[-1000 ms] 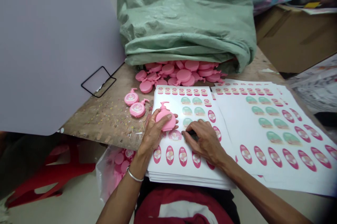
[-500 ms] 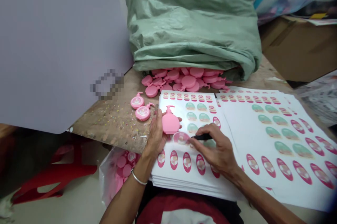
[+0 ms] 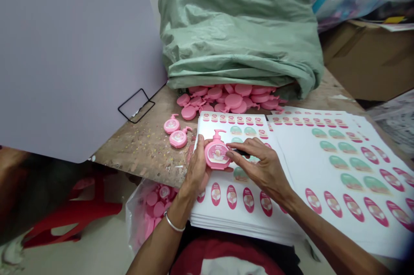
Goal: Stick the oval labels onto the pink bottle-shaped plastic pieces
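My left hand (image 3: 198,167) is wrapped round a pink pump bottle (image 3: 217,152), which carries an oval sticker with a picture on its face. My right hand (image 3: 263,167) holds a thin black tool (image 3: 242,152) and touches the bottle's right edge with its fingertips. Beneath both hands lies a stack of white sticker sheets (image 3: 239,223) with pink ovals and green domes. Two pink bottles with stickers (image 3: 178,138) rest on the table left of the stack.
More sticker sheets (image 3: 300,154) lie at the right. Plain pink bottles (image 3: 233,101) spill from a green sack (image 3: 242,29) at the back. A clear bag of pink pieces (image 3: 136,219) hangs at the lower left, near a red stool (image 3: 97,210). A cardboard box (image 3: 368,59) stands right.
The oval sticker that was at my right fingertips below the bottle is now on the bottle's face. My right hand has moved up and left to the bottle.
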Available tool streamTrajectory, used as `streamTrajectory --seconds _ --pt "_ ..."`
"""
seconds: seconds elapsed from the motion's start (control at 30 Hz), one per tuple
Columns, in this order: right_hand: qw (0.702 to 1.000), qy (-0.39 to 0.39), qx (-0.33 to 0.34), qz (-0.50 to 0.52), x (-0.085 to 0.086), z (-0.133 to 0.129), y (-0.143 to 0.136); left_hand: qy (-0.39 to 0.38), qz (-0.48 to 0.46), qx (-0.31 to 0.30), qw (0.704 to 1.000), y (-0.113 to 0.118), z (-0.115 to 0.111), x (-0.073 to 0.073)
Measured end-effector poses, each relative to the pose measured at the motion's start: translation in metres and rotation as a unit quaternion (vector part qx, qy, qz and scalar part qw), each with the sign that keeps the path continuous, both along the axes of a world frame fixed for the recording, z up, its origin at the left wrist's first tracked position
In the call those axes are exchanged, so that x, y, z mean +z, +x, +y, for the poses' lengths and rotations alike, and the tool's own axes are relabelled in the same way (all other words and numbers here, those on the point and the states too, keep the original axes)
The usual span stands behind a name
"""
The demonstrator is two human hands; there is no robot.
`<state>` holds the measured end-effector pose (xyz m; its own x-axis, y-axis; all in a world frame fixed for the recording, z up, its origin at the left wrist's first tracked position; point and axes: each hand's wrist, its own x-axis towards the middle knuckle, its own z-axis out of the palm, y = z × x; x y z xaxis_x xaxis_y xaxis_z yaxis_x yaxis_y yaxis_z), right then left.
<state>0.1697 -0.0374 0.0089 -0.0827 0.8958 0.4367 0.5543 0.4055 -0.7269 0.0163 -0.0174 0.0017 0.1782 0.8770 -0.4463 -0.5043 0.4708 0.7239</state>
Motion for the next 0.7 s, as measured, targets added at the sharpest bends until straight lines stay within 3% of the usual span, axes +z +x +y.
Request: streamTrajectory --seconds 0.4,0.7 --pt "1.000 0.006 0.001 -0.004 0.0006 0.0032 0.0009 0.011 -0.001 -0.027 1.000 0.0010 0.0033 0.0018" --pt "1.000 0.011 -0.001 0.001 0.0001 0.0038 -0.0002 0.002 0.009 0.009 1.000 0.0014 0.0051 0.0017"
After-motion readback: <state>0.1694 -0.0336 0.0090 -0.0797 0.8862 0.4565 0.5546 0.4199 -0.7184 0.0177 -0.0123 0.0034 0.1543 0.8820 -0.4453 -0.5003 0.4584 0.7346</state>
